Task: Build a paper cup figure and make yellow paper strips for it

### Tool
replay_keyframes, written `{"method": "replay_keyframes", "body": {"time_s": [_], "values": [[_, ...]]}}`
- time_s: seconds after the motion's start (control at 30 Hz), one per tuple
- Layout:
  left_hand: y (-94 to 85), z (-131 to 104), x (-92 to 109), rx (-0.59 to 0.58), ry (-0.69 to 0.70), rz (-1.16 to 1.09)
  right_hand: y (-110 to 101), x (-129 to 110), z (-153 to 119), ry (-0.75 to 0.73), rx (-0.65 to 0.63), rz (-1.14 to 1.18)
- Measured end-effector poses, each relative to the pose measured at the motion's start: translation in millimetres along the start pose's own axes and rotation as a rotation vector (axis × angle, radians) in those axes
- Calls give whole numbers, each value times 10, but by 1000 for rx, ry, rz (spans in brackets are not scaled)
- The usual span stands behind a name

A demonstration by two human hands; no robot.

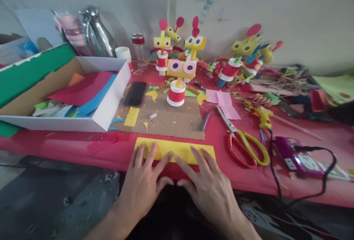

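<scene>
Red tabletop [88,149] is supporting the yellow paper strip [179,150] near its front edge. Left hand [142,181] and right hand [211,186], fingers spread apart, are touching it (light, even pressure best avoids skewing).

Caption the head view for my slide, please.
Both hands press a yellow strip flat before a row of paper-cup figures.
</scene>
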State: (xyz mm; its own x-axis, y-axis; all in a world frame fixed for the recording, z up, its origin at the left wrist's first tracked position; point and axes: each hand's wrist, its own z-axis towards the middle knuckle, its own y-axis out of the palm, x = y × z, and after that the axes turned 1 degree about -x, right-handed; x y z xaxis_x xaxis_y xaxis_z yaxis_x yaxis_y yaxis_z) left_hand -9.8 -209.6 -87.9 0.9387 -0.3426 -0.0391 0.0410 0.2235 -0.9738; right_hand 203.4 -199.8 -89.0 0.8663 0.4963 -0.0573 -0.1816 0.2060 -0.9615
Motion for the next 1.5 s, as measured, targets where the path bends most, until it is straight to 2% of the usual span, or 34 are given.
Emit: {"method": "replay_keyframes", "body": {"time_s": [0.07, 0.17, 0.27, 0.43, 0.57, 0.7, 0.77, 0.9, 0.97, 1.07, 1.13, 1.23, 1.33, 1.43, 1.5], "values": [[27, -40, 43, -14, 10, 8, 11, -123, -24, -45, -21, -15], [90, -86, -2, -21, 25, -16, 50, -188, -60, -42, -40, -12], [169, -124, -144, -3, 66, -53, 70, -82, -124, -30, -64, 20], [272, -231, -394, 65, 111, -91, 32, 235, -324, 47, -68, 16], [181, -239, -457, 100, 93, -81, -40, 338, -405, 102, -85, 3], [43, 56, -366, 119, 82, -86, -84, 299, -364, 143, -71, 6], [4, 293, -285, 53, 77, -130, -81, 284, -349, 143, -60, -5], [-101, 742, -161, -216, 79, -233, -27, 312, -379, 132, -1, -24], [-194, 892, -147, -324, 106, -250, 19, 348, -401, 101, 50, -50], [-322, 996, -154, -424, 143, -272, 96, 417, -406, 45, 134, -78], [-352, 985, -160, -459, 88, -351, 143, 472, -390, 27, 192, -55], [-319, 869, -161, -488, -66, -487, 202, 552, -355, 15, 262, 30], [-281, 692, -128, -412, -167, -652, 223, 562, -294, 129, 366, 214], [-274, 526, 4, -261, -358, -1092, 174, 413, -167, 374, 480, 623], [-266, 444, 140, -161, -559, -1524, 108, 230, -46, 413, 389, 954]]}}
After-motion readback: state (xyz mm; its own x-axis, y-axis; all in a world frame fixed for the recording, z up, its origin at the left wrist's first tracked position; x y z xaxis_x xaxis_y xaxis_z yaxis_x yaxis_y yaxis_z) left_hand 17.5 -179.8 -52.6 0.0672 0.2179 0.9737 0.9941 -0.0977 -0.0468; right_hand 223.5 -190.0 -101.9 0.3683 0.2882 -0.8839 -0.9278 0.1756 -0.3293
